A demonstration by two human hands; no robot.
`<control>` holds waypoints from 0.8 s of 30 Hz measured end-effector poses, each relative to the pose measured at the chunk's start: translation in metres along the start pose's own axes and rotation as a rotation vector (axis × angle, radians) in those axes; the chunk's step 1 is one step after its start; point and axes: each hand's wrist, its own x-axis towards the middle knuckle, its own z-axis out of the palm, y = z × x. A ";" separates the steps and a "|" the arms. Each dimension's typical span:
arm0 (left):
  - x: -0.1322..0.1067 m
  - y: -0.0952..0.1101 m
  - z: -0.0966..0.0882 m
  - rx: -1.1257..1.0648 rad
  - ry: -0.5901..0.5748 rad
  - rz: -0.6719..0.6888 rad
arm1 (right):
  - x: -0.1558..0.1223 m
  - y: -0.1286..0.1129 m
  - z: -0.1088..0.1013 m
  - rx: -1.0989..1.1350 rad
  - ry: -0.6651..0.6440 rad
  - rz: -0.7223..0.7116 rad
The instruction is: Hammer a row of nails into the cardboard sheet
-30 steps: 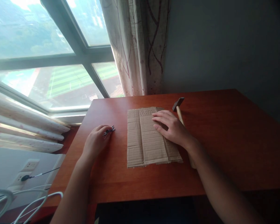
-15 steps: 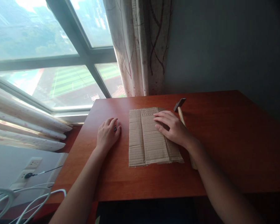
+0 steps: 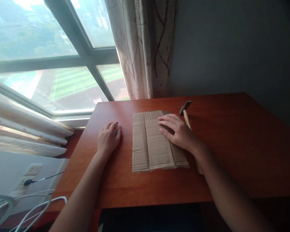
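Observation:
A flat piece of creased brown cardboard [image 3: 158,145] lies on the table, with rows of small dark dots near its far edge. My right hand [image 3: 177,130] rests over its right side, fingers stretched out and loosely apart, holding nothing visible. To the left of the cardboard, my left hand [image 3: 109,137] is curled on the tabletop. Between its thumb and fingers shows a small bundle of thin dark pieces [image 3: 115,132], mostly hidden and too small to name surely. A hammer [image 3: 186,117] with a wooden handle lies right of the cardboard, partly covered by my right forearm.
The reddish-brown wooden table [image 3: 234,141] extends to the right. Behind it hang a patterned curtain [image 3: 140,48] and a large window [image 3: 87,58]. White cables [image 3: 45,203] and a wall socket [image 3: 33,169] are at the lower left.
My left hand has shifted slightly left, and more of the thin dark pieces shows between its fingers. My right hand, the cardboard and the hammer stay in place.

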 end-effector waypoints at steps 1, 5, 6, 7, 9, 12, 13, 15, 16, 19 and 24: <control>0.002 0.001 0.001 0.004 0.002 0.003 | 0.000 0.000 0.000 -0.001 0.000 0.001; 0.012 0.002 0.006 0.043 0.012 -0.013 | 0.000 -0.001 0.000 -0.004 -0.002 0.004; 0.013 0.002 0.007 0.047 0.015 -0.023 | 0.000 -0.002 -0.001 -0.004 -0.002 0.003; 0.014 0.001 0.008 0.048 0.019 -0.033 | 0.000 -0.002 -0.001 -0.005 -0.003 0.001; 0.014 0.000 0.008 0.045 0.030 -0.049 | 0.000 -0.002 -0.001 -0.007 -0.003 0.000; 0.012 -0.002 0.008 0.056 0.041 -0.064 | 0.000 -0.002 -0.001 -0.018 -0.007 0.001; 0.012 -0.001 0.008 0.064 0.043 -0.068 | 0.000 -0.001 -0.001 -0.021 -0.008 0.001; 0.012 0.000 0.008 0.077 0.046 -0.076 | 0.000 0.000 -0.001 -0.022 -0.008 0.000; 0.012 0.000 0.008 0.078 0.047 -0.079 | -0.001 0.000 0.000 -0.020 -0.007 0.000; 0.011 -0.002 0.007 0.045 0.055 -0.087 | -0.001 0.001 0.000 -0.013 -0.006 0.002; 0.002 -0.021 -0.002 -0.124 0.026 -0.091 | -0.001 0.001 0.000 -0.012 -0.006 0.003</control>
